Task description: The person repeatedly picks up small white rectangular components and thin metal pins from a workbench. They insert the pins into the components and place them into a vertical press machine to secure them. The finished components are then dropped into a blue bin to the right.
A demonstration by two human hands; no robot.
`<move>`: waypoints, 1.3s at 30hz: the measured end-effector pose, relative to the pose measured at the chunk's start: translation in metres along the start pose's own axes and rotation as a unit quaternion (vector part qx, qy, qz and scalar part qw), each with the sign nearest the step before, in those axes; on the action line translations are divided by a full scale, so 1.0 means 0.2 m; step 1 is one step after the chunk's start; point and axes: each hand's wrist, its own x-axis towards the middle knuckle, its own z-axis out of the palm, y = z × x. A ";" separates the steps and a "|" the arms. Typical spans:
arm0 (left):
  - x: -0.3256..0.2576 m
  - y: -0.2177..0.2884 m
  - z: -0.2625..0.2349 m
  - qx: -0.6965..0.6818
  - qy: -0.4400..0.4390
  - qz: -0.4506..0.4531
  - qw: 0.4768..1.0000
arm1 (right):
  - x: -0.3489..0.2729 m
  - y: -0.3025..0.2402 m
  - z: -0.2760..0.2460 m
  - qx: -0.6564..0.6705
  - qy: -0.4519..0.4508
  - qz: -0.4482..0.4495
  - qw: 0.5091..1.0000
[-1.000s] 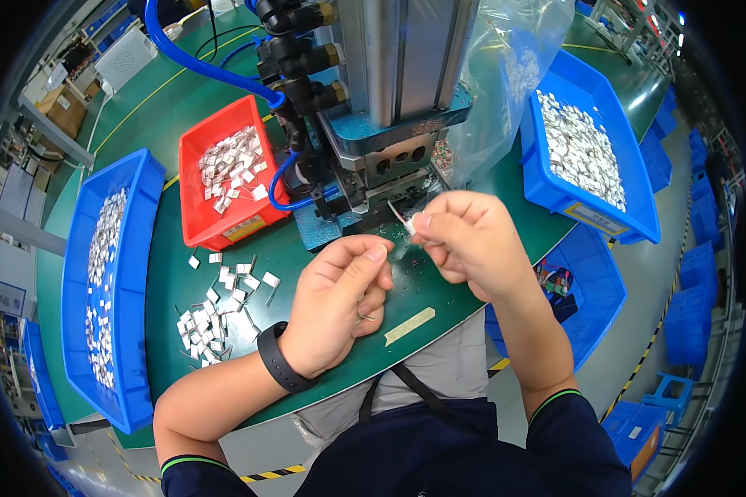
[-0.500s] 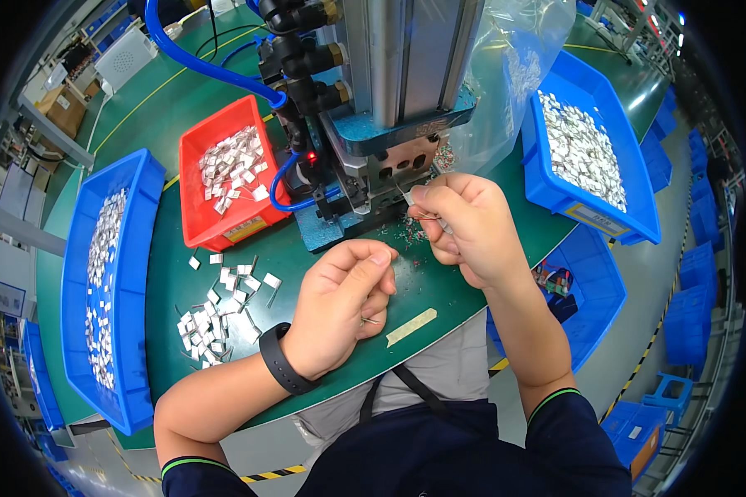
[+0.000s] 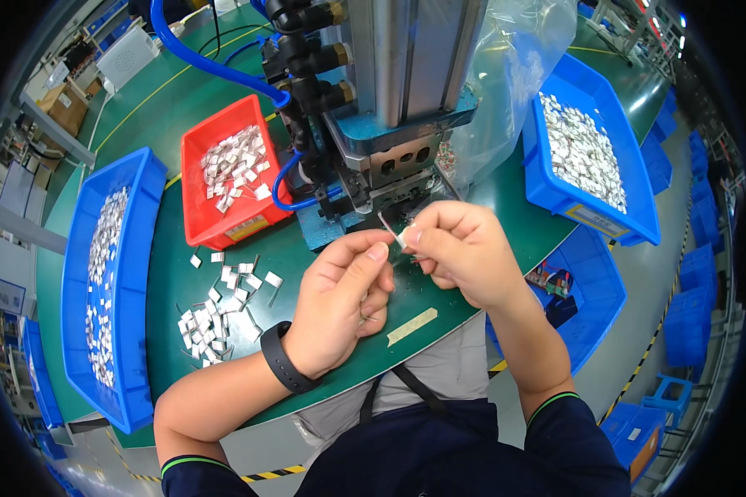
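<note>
Right hand point(image 3: 460, 253) pinches a small silvery metal clip part point(image 3: 392, 228) between thumb and forefinger, just in front of the pneumatic press point(image 3: 398, 108). Left hand point(image 3: 344, 302) touches it from the near side, fingertips closed on the same part, other fingers curled; black wristband point(image 3: 286, 360) on that wrist. Both hands are grasping, neither one free.

Change: half a second ago the right hand was up against the press tooling with the left hand lower and apart; now the right has come back toward the body and the left has risen to meet it. The part is clear of the press and shared between both hands, so probably it is being re-gripped or checked, not loaded yet.

Outward from the press: red bin point(image 3: 228, 182) of silvery parts just left of it, touching its blue base. Loose pile of the same parts point(image 3: 215, 311) on the green bench point(image 3: 472, 190), left-front of the press, beside the left forearm. Long blue bin point(image 3: 108, 282) further left, parts scattered inside. Blue bin point(image 3: 588, 153) right of the press, heaped with parts. Clear plastic bag point(image 3: 514, 74) leans against the press's right side. Blue air hose point(image 3: 215, 70) runs in from the back left. Strip of tape point(image 3: 412, 326) on the bench in front of the press, under the hands.

In the way: the tooling slot sits close behind the fingers; nothing else blocks.
</note>
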 end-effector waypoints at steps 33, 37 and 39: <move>0.02 -0.01 -0.01 0.057 0.043 0.017 0.997 | -0.03 0.03 0.11 -0.082 -0.127 -0.008 0.988; 0.01 0.00 -0.02 -0.002 0.005 -0.016 1.000 | -0.03 0.00 0.09 0.005 -0.098 0.026 0.995; 0.01 0.00 -0.03 -0.012 -0.019 -0.023 0.999 | -0.02 -0.01 0.05 0.040 -0.080 0.028 0.996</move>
